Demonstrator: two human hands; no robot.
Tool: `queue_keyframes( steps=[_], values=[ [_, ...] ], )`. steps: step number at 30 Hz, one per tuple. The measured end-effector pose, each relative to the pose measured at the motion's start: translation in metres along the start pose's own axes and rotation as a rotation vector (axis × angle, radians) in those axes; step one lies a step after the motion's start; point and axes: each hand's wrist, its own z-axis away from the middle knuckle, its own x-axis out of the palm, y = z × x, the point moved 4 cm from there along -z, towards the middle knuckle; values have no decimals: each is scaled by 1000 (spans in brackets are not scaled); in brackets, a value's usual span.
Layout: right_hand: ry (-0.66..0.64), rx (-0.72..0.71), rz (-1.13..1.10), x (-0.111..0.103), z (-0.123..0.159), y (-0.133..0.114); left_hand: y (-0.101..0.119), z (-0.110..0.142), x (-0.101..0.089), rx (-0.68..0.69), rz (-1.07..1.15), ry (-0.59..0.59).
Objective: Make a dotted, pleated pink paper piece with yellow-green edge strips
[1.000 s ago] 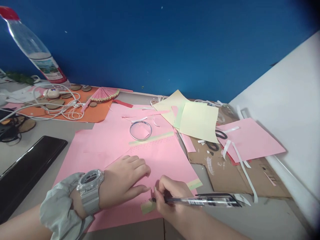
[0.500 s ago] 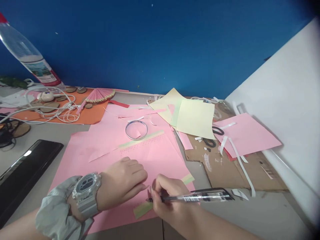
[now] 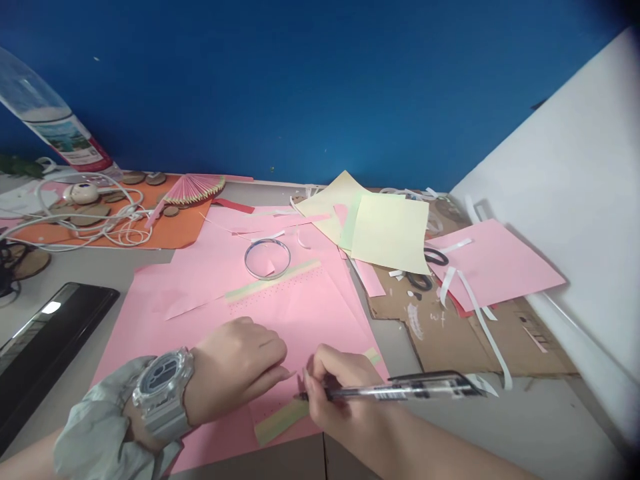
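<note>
Head view: worktop seen from above, two bare hands at the near middle.
Right hand (image 3: 345,380): fingers closed around a black-and-clear pen (image 3: 430,387) low on the barrel, presumably for fine control of the point.
Pen: laid well over to the right, point to the left beside the near yellow-green strip (image 3: 283,421); contact with paper cannot be told.
Left hand (image 3: 245,360): palm down on the pink sheet (image 3: 200,340), fingers half curled, thumb towards the pen; nothing seen in its hold, underside hidden. Probably placed as a weight against slipping.
Near strip: slanted on the pink sheet, small dots along its far side; likely a straight edge to mark along.
Far strip (image 3: 273,280): beyond the left hand, rows of dots along its near side.
Ring (image 3: 265,279): metal-looking, flat on pink paper at the far side of that strip.
Yellow sheets (image 3: 393,233): overlapping, far right of the ring, seemingly set aside from the working area.
Scissors (image 3: 421,287): black handles showing beside the yellow sheets, blades hidden.
Cardboard (image 3: 450,343): right, under scissors and paper offcuts, perhaps as a base.
Pleated fan (image 3: 193,189): far left, on an orange sheet (image 3: 185,227).
</note>
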Motion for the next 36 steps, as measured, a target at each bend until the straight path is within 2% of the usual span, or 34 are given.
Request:
queue_keyframes(
  steps=[3, 11, 16, 21, 31, 36],
  values=[
    [-122, 8, 94, 4, -1, -2, 1, -1, 1, 24, -6, 4],
    [-98, -31, 119, 6, 0, -1, 2, -3, 0, 3, 16, -14],
    [-2, 1, 39, -3, 1, 0, 0, 1, 1, 2, 21, -4],
    [-89, -4, 88, 2, -1, -3, 0, 1, 3, 36, 20, -3],
    [-67, -1, 13, 0, 0, -1, 1, -2, -1, 9, 46, -16],
    [-67, -2, 32, -1, 1, 1, 2, 2, -2, 45, 23, 36]
  ],
)
